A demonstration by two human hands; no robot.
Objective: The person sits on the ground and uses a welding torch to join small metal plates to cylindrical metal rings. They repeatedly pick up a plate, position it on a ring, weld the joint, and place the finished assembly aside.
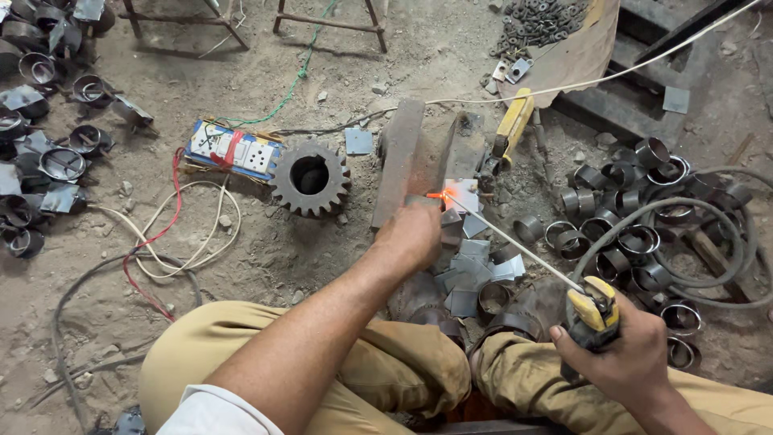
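My left hand (412, 235) rests on a small metal piece (459, 196) lying against a rusty steel block (400, 157), fingers pressed down on it. My right hand (624, 354) grips a yellow and black electrode holder (594, 310). Its thin welding rod (515, 242) runs up and left to a glowing orange tip (436, 194) just beside my left fingers. Flat grey metal squares (475, 270) lie heaped in front of my knees.
A big toothed gear (309, 177) and a socket board (233, 151) lie left of the block. Several short metal rings (628, 234) and a grey hose (684, 211) crowd the right. Finished ring pieces (48, 145) cover the far left. A yellow-handled tool (513, 122) lies behind.
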